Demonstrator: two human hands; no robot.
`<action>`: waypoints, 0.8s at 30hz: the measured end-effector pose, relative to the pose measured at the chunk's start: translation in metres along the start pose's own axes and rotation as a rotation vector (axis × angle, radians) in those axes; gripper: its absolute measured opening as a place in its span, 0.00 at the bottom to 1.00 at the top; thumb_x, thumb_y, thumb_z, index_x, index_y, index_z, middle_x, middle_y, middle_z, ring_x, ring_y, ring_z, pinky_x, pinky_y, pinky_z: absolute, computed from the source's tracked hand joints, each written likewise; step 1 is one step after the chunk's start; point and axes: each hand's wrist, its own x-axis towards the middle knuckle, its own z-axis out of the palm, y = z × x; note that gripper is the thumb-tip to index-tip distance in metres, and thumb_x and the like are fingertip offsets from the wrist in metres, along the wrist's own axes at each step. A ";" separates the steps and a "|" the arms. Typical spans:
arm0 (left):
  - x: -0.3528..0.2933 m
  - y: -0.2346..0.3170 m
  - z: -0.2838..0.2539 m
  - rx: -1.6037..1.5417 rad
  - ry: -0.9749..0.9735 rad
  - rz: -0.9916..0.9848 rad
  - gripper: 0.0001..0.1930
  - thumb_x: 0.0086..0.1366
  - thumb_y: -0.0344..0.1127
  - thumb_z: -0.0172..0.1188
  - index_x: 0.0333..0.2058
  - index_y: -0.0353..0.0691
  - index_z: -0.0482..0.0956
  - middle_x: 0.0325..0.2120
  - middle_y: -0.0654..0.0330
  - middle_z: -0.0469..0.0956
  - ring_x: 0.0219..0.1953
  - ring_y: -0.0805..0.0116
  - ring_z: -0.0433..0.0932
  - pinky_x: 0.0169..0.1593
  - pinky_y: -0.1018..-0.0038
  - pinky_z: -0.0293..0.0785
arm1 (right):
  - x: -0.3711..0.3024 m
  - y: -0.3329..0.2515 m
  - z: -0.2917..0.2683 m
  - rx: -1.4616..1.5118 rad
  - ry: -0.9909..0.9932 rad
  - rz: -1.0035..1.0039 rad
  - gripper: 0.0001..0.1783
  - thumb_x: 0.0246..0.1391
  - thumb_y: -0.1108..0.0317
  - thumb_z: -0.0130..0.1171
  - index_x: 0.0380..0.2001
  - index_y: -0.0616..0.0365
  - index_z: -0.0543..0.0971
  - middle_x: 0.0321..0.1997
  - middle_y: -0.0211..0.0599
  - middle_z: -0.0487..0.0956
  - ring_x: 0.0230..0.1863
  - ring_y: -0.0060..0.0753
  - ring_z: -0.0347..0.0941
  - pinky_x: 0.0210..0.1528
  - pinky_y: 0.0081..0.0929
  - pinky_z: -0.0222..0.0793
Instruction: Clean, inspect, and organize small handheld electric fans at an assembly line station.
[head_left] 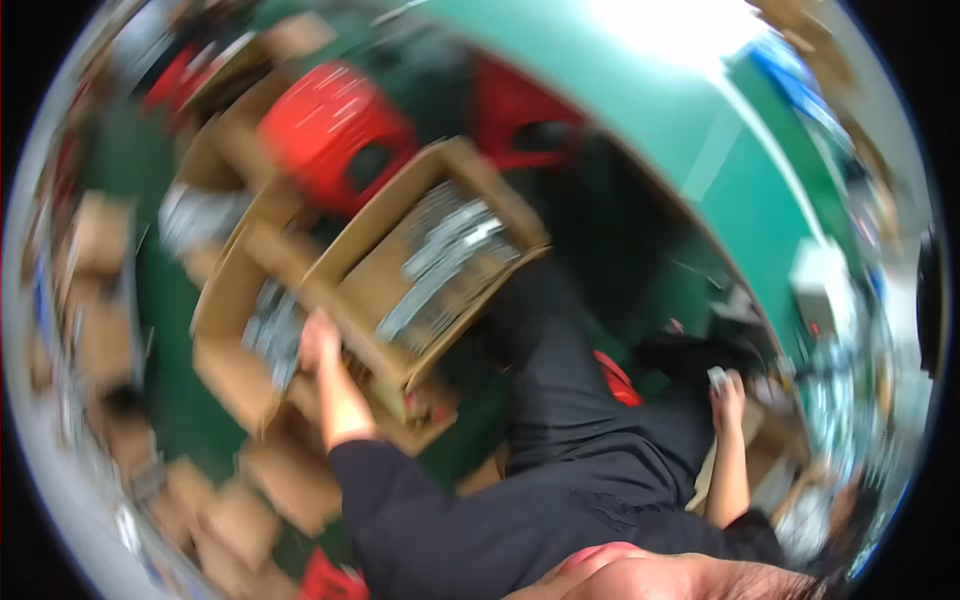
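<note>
My left hand point(320, 342), smeared by motion, is at the near left corner of an open cardboard box point(365, 340). Its fingers are too blurred to show whether they grip the box wall. Inside that box lie several flat grey pieces point(440, 260), perhaps in clear wrapping. A second open carton point(232, 375) stands just left of my hand, with more grey pieces point(270, 325) in it. Out to the right, my right hand point(730, 405) is closed around a small whitish object point(716, 378), whose kind I cannot make out.
A red plastic stool point(335, 130) stands beyond the boxes, with another red seat point(525, 120) farther right. A green-topped table point(740, 150) runs along the right, bearing a white box point(822, 280). More cartons point(235, 525) crowd the floor at left. Another person point(810, 515) shows at lower right.
</note>
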 end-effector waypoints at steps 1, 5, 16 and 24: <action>0.005 -0.010 -0.003 0.098 -0.096 0.022 0.30 0.75 0.62 0.41 0.50 0.43 0.82 0.46 0.51 0.83 0.42 0.43 0.83 0.45 0.45 0.78 | 0.015 -0.009 0.011 -0.003 0.122 -0.035 0.18 0.59 0.71 0.53 0.54 0.53 0.76 0.50 0.38 0.78 0.44 0.29 0.75 0.41 0.21 0.72; 0.005 0.008 -0.048 0.208 -0.228 0.352 0.30 0.75 0.61 0.43 0.48 0.40 0.82 0.46 0.44 0.82 0.39 0.42 0.82 0.40 0.48 0.79 | -0.045 0.001 -0.066 0.132 0.282 -0.149 0.22 0.55 0.76 0.50 0.53 0.52 0.77 0.51 0.40 0.78 0.47 0.33 0.75 0.43 0.25 0.74; -0.128 0.191 0.030 -0.200 -0.124 0.924 0.24 0.75 0.53 0.46 0.44 0.39 0.82 0.43 0.44 0.82 0.37 0.43 0.81 0.40 0.51 0.78 | -0.111 0.166 -0.194 0.965 0.660 -0.129 0.11 0.53 0.72 0.47 0.35 0.58 0.78 0.33 0.39 0.79 0.24 0.29 0.65 0.28 0.25 0.62; -0.198 0.171 0.035 -0.396 0.036 0.967 0.19 0.75 0.48 0.49 0.40 0.39 0.82 0.40 0.45 0.82 0.35 0.43 0.80 0.39 0.54 0.78 | -0.090 0.211 -0.209 0.837 0.623 0.121 0.13 0.59 0.59 0.51 0.28 0.55 0.78 0.24 0.34 0.76 0.22 0.29 0.66 0.27 0.26 0.63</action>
